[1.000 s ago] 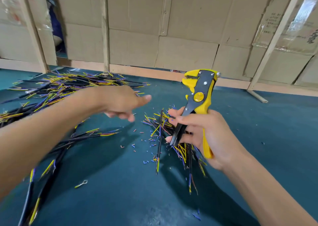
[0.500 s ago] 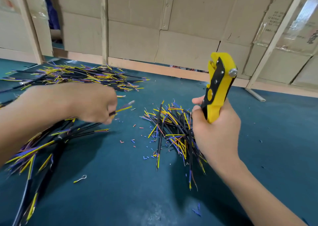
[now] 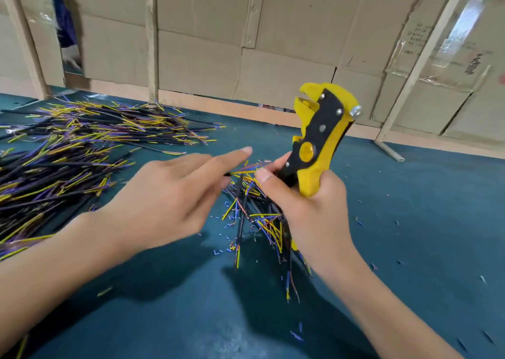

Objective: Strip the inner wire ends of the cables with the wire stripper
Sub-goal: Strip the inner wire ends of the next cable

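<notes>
the right hand (image 3: pixel 311 208) grips the yellow wire stripper (image 3: pixel 321 140) by its handles, head up, jaws standing apart and empty. its thumb (image 3: pixel 263 175) seems to pinch the thin yellow and purple ends of one cable (image 3: pixel 243 172). the left hand (image 3: pixel 169 194) holds that cable from the other side, forefinger pointing out straight, though blur hides how firmly. the unstripped pile (image 3: pixel 82 151) lies on the left of the teal worktop (image 3: pixel 410 222), and a smaller heap (image 3: pixel 259 219) sits under the hands among cut bits of insulation (image 3: pixel 228 226).

the risk, as i see it: the ends are fine and splayed, so one could slide out of the pinch before reaching the jaws, or two could go in together and strip unevenly. the thumb is close to the tool, and a squeeze while feeding might nip it.
</notes>
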The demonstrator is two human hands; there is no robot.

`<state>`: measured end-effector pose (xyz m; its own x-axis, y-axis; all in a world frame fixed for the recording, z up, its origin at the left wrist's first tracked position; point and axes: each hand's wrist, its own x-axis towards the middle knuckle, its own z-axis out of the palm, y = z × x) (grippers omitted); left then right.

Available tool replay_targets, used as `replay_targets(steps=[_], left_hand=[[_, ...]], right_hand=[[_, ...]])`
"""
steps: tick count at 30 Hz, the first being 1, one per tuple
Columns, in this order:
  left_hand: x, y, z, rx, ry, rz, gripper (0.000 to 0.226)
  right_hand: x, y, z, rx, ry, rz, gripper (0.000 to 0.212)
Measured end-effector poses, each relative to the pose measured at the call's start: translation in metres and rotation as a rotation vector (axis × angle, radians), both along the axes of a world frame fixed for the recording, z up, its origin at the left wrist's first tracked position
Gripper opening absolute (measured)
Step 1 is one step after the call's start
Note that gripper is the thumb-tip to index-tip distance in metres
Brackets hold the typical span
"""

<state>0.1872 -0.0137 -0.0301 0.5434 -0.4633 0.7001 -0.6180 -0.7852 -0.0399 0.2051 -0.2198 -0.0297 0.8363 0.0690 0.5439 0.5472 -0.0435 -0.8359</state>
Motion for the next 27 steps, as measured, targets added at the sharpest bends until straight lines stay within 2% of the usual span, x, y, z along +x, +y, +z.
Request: replay_targets(steps=[7,11,15,18,27], left_hand=[[-0.004,-0.005,-0.004,-0.027,0.050,-0.088,0.027],[-0.003,-0.005,-0.006,-0.043,0.064,-0.083,0.027],[-0.003,-0.004,-0.006,-0.139,-0.007,-0.054,0.021],[-0.001,0.001,-0.003,-0.138,-0.063,-0.007,0.019],[0.015,0.018,-0.006,-0.238,-0.061,0.065,0.021]], right_hand=[[0.007,-0.004,0.002,0.161,0.165,0.183,0.010],[0.010,-0.005,0.002,0.138,0.186,0.255,0.016],[0.012,-0.005,0.000,0.236,0.262,0.267,0.010],[0.014,-0.007,0.002,0.313,0.302,0.248,0.013],[0.021,-0.017,0.013,0.552,0.348,0.284,0.018]])
